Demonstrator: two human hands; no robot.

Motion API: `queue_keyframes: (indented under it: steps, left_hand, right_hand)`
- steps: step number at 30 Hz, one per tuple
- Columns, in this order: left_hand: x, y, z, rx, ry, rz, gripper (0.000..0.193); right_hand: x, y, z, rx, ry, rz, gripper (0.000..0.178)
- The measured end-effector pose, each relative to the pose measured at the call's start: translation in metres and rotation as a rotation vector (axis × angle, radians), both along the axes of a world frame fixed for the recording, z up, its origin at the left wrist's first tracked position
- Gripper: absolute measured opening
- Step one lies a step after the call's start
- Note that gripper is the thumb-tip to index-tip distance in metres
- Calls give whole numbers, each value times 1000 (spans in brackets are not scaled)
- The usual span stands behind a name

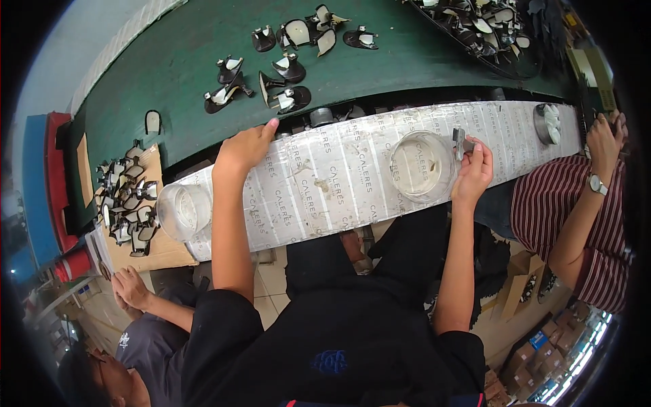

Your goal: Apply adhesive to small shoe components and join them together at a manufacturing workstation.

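My right hand (473,175) pinches a small grey tool with a flat head (461,143), its exact kind unclear. Just left of it, a round clear plastic tub (400,184) holds a little pale stuff at the bottom. At the near edge of the green work surface (183,102) rests my left hand (243,150), back upward, thumb stretched out; its other fingers are mostly hidden. Beyond that hand, several dark shoe parts with pale insides (290,100) lie scattered on the green surface.
A paper-covered shelf (285,210) runs before me. A second clear tub (178,216) stands left, beside shoe parts (129,197) heaped on cardboard (173,251). Far right are a metal container (540,125) and another heap (485,30). Co-workers sit on both sides, with a hand (132,288) at left and a striped sleeve (553,197) at right.
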State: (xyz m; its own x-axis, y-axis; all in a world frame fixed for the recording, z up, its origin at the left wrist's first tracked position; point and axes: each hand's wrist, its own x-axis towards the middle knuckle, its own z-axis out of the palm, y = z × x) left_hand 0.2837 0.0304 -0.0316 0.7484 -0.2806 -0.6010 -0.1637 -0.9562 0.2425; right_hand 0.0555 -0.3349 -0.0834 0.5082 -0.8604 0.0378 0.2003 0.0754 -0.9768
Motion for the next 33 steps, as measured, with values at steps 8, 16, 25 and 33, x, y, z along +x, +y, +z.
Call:
queue_keyframes:
  steps: [8, 16, 25, 33]
  left_hand:
    - [2, -1, -22, 76, 28, 42, 79]
    - [4, 3, -30, 22, 44, 88, 67]
    - [22, 11, -39, -81, 313, 301, 62]
    - [10, 34, -35, -560, 249, 197, 35]
  right_hand:
    - [-2, -1, -1, -3, 7, -15, 14]
    - [1, -1, 0, -5, 9, -5, 15]
    - [0, -1, 1, -23, 26, -11, 18]
    - [-2, -3, -2, -30, 40, -6, 18]
